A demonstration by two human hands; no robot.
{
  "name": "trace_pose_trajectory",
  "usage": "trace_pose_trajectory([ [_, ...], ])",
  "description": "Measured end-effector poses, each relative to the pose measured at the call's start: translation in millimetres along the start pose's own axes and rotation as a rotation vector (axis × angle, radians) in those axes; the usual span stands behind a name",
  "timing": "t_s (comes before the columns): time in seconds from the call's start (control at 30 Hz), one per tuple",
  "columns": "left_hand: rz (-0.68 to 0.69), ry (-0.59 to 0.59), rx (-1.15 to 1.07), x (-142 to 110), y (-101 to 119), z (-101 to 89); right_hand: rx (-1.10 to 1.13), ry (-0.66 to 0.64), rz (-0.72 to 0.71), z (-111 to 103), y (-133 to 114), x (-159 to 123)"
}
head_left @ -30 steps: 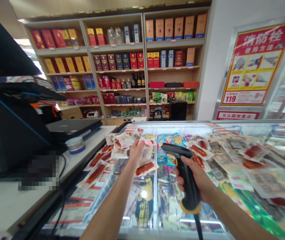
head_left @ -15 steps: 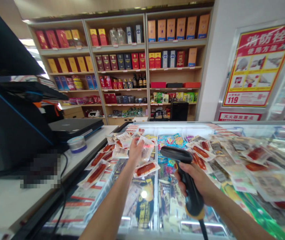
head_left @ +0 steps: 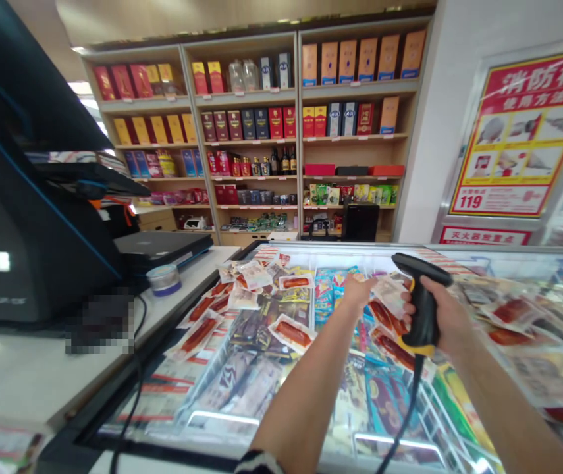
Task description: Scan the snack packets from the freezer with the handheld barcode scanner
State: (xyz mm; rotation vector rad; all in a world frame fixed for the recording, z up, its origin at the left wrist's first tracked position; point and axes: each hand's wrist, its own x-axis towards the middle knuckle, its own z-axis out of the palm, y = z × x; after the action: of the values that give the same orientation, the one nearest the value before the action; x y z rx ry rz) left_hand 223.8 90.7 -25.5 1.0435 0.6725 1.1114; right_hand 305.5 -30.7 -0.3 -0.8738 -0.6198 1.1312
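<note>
My right hand [head_left: 444, 316] grips a black barcode scanner [head_left: 422, 273] with yellow trim, held upright above the freezer's right side; its cable hangs toward me. My left hand [head_left: 359, 289] reaches across the freezer, fingers closed at the left edge of a clear sausage packet [head_left: 388, 295], its pale back showing. The scanner's head is just right of that packet. Beneath and beside it lie more red-brown sausage packets [head_left: 397, 349]. On the left side of the glass are a single sausage packet [head_left: 292, 334], another [head_left: 295, 282] farther back, and a pile of packets [head_left: 251, 275].
A chest freezer [head_left: 328, 251] with a glass top holds wrapped ice creams. To the left, a white counter [head_left: 19, 375] bears a dark checkout terminal [head_left: 29, 250], a flat scale [head_left: 162, 245] and a tape roll [head_left: 164, 280]. Shelves [head_left: 241, 95] of boxes stand behind; more packets [head_left: 513, 309] lie right.
My left hand has moved from a packet at the left pile to one on the right. The scanner has risen and shifted right. The view has turned slightly left.
</note>
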Motion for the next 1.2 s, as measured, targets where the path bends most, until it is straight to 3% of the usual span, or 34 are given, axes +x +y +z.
trace_pose_trajectory([
  [0.07,0.075,0.015,0.357,-9.8,12.6,-27.0,-0.023,-0.007,0.054,2.1,5.0,1.0],
  [0.17,0.145,-0.178,0.917,-28.4,39.7,-99.2,-0.085,-0.085,0.165,10.8,17.7,-1.1],
  [0.27,-0.022,-0.328,1.153,-47.4,55.3,-162.9,-0.126,-0.131,0.225,20.6,32.5,-5.7],
  [0.33,0.030,-0.296,1.250,-55.4,54.2,-184.1,-0.139,-0.149,0.222,25.4,41.6,-9.2],
  [0.4,0.095,-0.163,1.199,-56.7,48.0,-188.3,-0.169,-0.195,0.231,29.1,48.7,-12.9],
  [0.53,0.115,0.056,0.840,-44.7,38.9,-170.8,-0.229,-0.264,0.260,35.0,55.9,-20.2],
  [0.7,0.185,0.029,0.420,-29.5,35.4,-152.8,-0.214,-0.278,0.248,37.8,58.5,-23.3],
  [0.9,0.189,-0.015,0.490,-25.3,28.2,-160.0,-0.235,-0.279,0.263,39.2,59.2,-25.3],
  [1.07,0.373,-0.005,0.778,-21.4,26.1,-177.5,-0.265,-0.288,0.290,41.5,64.4,-27.4],
  [1.2,0.515,-0.048,0.858,-19.5,28.3,-180.9,-0.298,-0.297,0.304,43.7,70.6,-28.2],
])
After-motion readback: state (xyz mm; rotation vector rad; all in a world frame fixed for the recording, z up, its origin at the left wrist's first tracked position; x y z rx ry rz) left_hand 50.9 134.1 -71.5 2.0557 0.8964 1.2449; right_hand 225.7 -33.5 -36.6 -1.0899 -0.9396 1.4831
